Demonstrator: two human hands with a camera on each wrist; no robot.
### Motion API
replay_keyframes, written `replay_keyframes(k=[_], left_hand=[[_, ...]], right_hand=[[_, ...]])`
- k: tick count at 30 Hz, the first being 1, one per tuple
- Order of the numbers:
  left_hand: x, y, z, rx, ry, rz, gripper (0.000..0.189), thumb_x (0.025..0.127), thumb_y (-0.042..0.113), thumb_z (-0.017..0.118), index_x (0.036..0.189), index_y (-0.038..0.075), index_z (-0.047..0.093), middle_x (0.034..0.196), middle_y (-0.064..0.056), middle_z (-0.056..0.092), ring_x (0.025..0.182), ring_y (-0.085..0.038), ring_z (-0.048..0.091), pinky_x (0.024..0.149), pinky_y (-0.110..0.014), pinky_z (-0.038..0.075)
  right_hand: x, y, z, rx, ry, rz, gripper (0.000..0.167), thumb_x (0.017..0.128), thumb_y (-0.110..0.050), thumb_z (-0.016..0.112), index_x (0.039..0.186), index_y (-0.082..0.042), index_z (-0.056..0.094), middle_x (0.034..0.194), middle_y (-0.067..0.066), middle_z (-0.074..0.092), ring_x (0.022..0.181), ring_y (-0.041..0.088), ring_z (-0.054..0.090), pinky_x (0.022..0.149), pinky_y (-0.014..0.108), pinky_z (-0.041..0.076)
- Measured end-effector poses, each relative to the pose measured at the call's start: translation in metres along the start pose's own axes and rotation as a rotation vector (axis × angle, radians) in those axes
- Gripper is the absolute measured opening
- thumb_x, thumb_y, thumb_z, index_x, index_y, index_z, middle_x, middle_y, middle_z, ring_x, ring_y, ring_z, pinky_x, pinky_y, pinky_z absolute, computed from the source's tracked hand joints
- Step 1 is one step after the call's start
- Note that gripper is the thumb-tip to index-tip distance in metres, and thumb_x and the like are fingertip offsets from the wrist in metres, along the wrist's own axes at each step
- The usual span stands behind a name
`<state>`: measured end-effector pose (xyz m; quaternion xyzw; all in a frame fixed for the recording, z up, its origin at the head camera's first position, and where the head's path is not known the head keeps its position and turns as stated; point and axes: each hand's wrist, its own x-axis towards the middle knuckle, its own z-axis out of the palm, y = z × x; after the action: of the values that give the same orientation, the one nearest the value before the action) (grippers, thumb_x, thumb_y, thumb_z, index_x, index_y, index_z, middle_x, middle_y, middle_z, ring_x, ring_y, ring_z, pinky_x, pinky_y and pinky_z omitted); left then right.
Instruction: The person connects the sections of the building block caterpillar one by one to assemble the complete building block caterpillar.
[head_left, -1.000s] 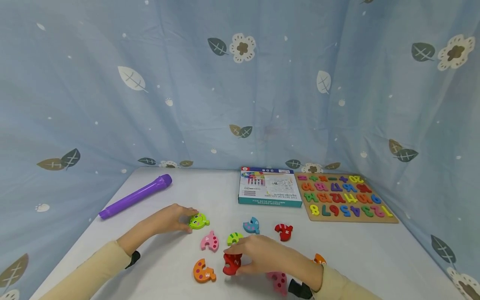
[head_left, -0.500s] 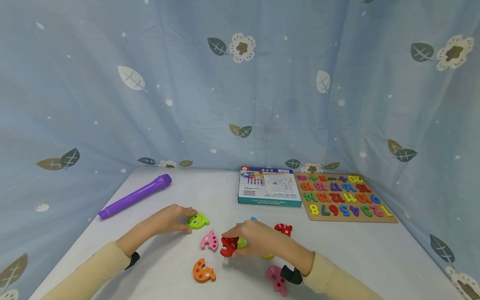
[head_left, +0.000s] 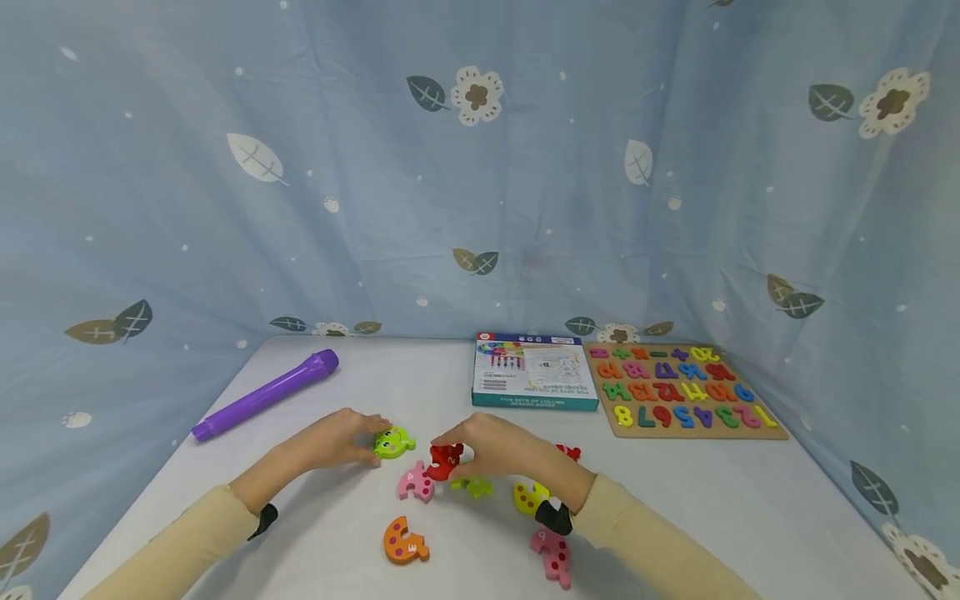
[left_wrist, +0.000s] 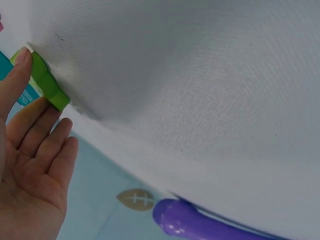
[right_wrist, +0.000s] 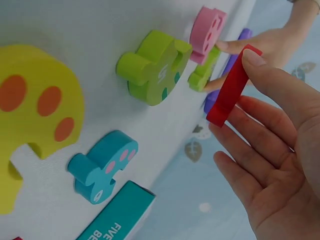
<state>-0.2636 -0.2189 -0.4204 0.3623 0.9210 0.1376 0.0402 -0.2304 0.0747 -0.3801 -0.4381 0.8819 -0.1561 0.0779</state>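
Head view, and both hands are at work over a white, finely ribbed tabletop point(head_left: 330, 550)! Left hand point(head_left: 337, 440) pinches the green face piece point(head_left: 393, 442), a thick slab with smooth painted edges, thumb against fingertips, the other fingers loosely spread. Right hand point(head_left: 491, 446) has the red piece point(head_left: 444, 462), glossy and curved, a white 2 on its face, gripped between thumb and fingertips, spare fingers extended. Green sits at the left fingertips, red at the right ones, so both pieces lie between the hands, with the spotted pink arch point(head_left: 416, 482) just beside the red.
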Motion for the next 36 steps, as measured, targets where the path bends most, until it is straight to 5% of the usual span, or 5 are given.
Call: replay_keyframes(k=[23,36], left_hand=[[-0.002,0.0,-0.003,0.046,-0.006,-0.024,0.055,0.075,0.027,0.083,0.121,0.002,0.066,0.121,-0.019,0.064,0.113,-0.037,0.06,0.093,-0.049,0.05],[0.003,0.005,-0.004,0.054,-0.028,0.004,0.055,0.075,0.026,0.083,0.121,0.001,0.066,0.12,-0.017,0.065,0.112,-0.035,0.061,0.091,-0.046,0.051]], right_hand=[[0.058,0.011,0.001,-0.04,0.007,0.085,0.045,0.082,-0.024,0.078,0.125,-0.016,0.067,0.113,-0.005,0.069,0.091,0.004,0.061,0.077,0.01,0.048],[0.069,0.008,0.015,-0.016,-0.03,0.126,0.045,0.081,-0.024,0.079,0.124,-0.015,0.067,0.116,-0.004,0.068,0.094,0.006,0.058,0.084,0.014,0.048]])
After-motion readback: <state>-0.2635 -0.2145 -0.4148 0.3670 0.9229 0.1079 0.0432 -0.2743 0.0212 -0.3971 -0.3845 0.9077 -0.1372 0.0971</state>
